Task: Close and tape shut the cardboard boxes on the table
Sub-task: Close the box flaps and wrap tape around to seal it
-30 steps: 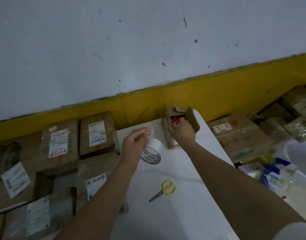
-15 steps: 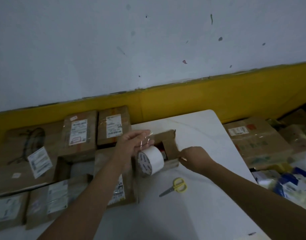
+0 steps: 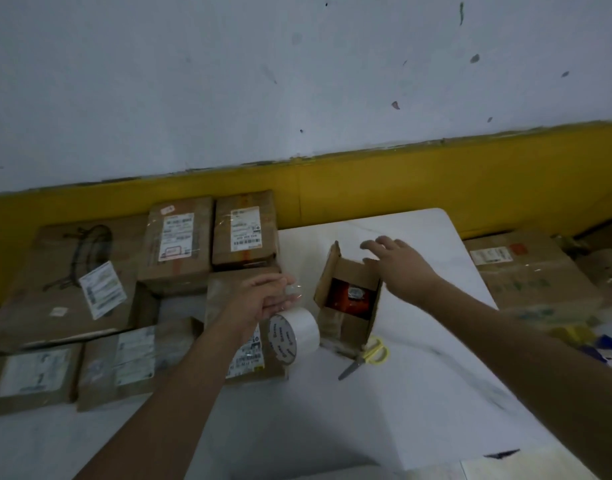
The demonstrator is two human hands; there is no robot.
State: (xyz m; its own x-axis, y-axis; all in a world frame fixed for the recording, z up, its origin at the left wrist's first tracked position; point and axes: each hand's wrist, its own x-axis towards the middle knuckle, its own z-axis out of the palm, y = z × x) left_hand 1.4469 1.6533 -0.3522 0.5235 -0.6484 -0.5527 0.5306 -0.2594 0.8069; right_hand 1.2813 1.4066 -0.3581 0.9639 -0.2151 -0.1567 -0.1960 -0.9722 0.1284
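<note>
The small cardboard box (image 3: 346,320) stands open on the table (image 3: 401,410), with something orange and blurred inside. The right hand (image 3: 401,268) spreads its fingers over the far flap. The left hand (image 3: 263,299) pinches the clear end of the tape roll (image 3: 294,336) in its fingers. The scissors (image 3: 366,358) lie half hidden behind the box.

We cannot read the blurred labels (image 3: 245,230) on the parcels (image 3: 193,275) or name the red thing (image 3: 342,303) in the open box (image 3: 342,328) (it also covers part of the scissors (image 3: 365,360)), and the clear tape strip (image 3: 292,289) at the left hand (image 3: 263,299) barely shows.
</note>
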